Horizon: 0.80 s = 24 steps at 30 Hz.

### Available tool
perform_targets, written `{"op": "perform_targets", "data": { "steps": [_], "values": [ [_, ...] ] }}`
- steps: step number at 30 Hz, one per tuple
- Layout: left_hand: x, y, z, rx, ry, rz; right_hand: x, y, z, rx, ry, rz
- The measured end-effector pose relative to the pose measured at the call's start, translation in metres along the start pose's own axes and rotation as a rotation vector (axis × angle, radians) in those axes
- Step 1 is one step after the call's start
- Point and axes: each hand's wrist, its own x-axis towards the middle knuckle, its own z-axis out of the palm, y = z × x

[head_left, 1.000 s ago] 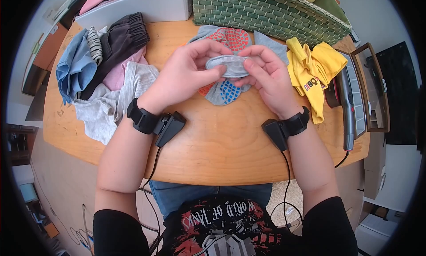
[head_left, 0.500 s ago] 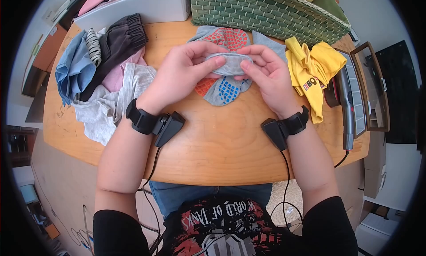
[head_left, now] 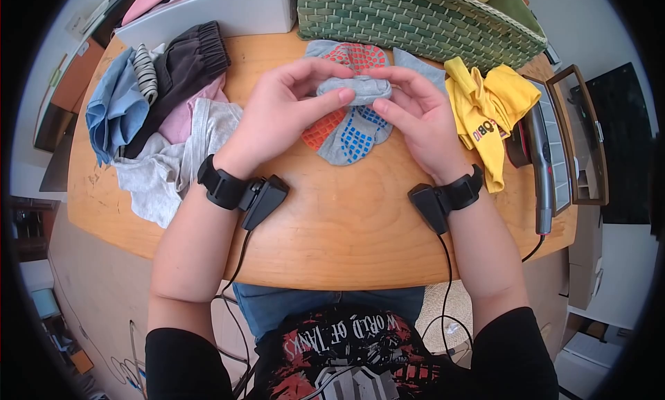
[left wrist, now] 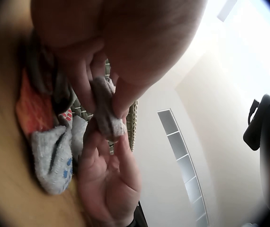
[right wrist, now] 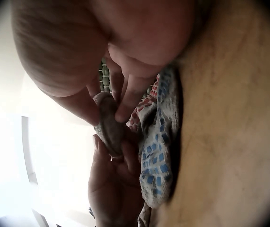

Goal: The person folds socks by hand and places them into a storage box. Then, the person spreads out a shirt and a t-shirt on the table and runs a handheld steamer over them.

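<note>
Above the table, both hands hold a small grey rolled-up sock [head_left: 367, 90] between them. The left hand [head_left: 277, 116] pinches its left end, thumb on the near side and fingers behind. At the other end, the right hand [head_left: 424, 112] grips it between thumb and fingers. Both wrist views show the sock, in the left one as a short thick roll [left wrist: 107, 111] with fingertips at either end. Just below and behind the hands lie grey socks with blue grip dots [head_left: 357, 142], orange patches [head_left: 322, 131] and red dots [head_left: 360, 55], partly covered by the fingers.
Clothes pile up at the left, among them dark trousers [head_left: 187, 67], a blue garment [head_left: 118, 112] and a pale grey one [head_left: 156, 182]. A yellow garment [head_left: 488, 109] lies right, beside a dark hair tool [head_left: 544, 171]. A green woven basket [head_left: 402, 19] and white bin [head_left: 222, 15] stand behind.
Between the fingers, the grey sock has turned from a flat oval facing up to a thicker roll. Both hands have shifted their hold slightly; the other socks and clothes stay put.
</note>
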Motion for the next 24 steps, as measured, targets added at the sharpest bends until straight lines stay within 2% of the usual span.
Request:
{"op": "perform_targets", "data": {
  "steps": [2,4,9,11,18,21,24],
  "values": [
    [0.000,-0.001,0.000,-0.054,0.006,0.050,0.000,-0.005,0.001,0.007,0.020,0.000],
    [0.000,-0.003,0.001,-0.056,0.010,0.083,-0.001,-0.011,0.000,0.069,0.064,0.181],
    [0.002,-0.001,0.004,-0.042,0.062,0.092,-0.002,-0.006,-0.001,0.054,0.054,0.114],
    [0.000,0.003,0.003,-0.130,0.032,-0.064,-0.001,-0.005,-0.002,0.044,0.054,0.087],
    [-0.003,0.006,0.000,-0.133,0.020,-0.078,-0.002,-0.005,-0.007,0.052,0.057,0.067],
    [-0.002,0.001,0.000,-0.202,0.028,-0.045,-0.001,-0.005,-0.006,0.075,0.056,0.060],
    [-0.002,0.003,0.001,-0.267,0.040,-0.090,-0.002,-0.007,-0.004,0.107,0.075,0.069]
  ]
}}
